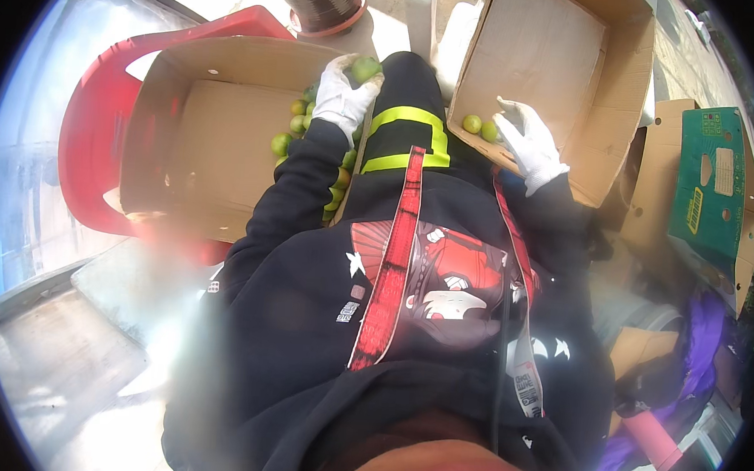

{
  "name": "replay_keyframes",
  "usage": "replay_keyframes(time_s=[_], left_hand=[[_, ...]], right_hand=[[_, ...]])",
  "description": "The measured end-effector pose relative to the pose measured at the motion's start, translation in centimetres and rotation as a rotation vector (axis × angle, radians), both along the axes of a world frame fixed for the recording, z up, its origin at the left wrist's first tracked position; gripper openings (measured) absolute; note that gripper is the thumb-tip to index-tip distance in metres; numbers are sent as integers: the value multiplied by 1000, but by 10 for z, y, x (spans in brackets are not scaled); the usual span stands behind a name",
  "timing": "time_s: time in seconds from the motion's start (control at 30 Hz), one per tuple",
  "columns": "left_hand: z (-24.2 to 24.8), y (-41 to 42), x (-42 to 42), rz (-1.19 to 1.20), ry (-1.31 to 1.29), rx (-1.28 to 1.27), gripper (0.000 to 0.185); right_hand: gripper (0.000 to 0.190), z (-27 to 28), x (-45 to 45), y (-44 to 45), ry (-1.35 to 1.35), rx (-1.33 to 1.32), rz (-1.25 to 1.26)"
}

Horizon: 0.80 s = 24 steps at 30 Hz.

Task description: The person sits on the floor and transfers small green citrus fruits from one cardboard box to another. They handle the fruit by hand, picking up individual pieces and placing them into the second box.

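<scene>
My left hand (347,96), in a white glove, holds a round green fruit (365,70) between thumb and fingers, over the right edge of the left cardboard box (228,144). Green and yellowish citrus-like fruits (281,144) are heaped along that side of the box, partly hidden by my left sleeve. My right hand (530,141), also gloved in white, is over the near left corner of the right cardboard box (539,65). Its fingers are apart. Two small green fruits (472,124) lie in that corner, one close by the fingertips; whether they touch is unclear.
The left box rests on a red plastic chair (88,137). Past my knee stands a ribbed dark pot-like object (315,2). Green and brown cardboard (705,189) stands at the right, above purple cloth (696,367) and a pink object (652,442). Red straps (394,268) hang over my front.
</scene>
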State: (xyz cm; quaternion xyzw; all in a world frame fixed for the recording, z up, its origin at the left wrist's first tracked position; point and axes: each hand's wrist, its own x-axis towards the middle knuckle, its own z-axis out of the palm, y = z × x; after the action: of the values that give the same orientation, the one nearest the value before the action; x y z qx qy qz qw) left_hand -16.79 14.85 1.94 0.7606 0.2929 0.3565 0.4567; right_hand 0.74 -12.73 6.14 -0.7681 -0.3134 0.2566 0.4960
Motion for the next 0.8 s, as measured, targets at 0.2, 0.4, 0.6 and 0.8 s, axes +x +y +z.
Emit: replay_keyframes(time_s=[0.2,0.4,0.6,0.8], left_hand=[[89,-113,17,-762,42,-226,61],[10,-13,-7,-181,79,-8,38],[-55,39,-38,-142,787,285,46],[-45,26,-31,-181,921,285,49]], right_hand=[[54,22,-27,25,452,159,166],[53,-26,10,-20,-536,-218,-25],[56,-57,25,-38,-440,-497,-4],[55,-62,27,-43,-519,-594,10]])
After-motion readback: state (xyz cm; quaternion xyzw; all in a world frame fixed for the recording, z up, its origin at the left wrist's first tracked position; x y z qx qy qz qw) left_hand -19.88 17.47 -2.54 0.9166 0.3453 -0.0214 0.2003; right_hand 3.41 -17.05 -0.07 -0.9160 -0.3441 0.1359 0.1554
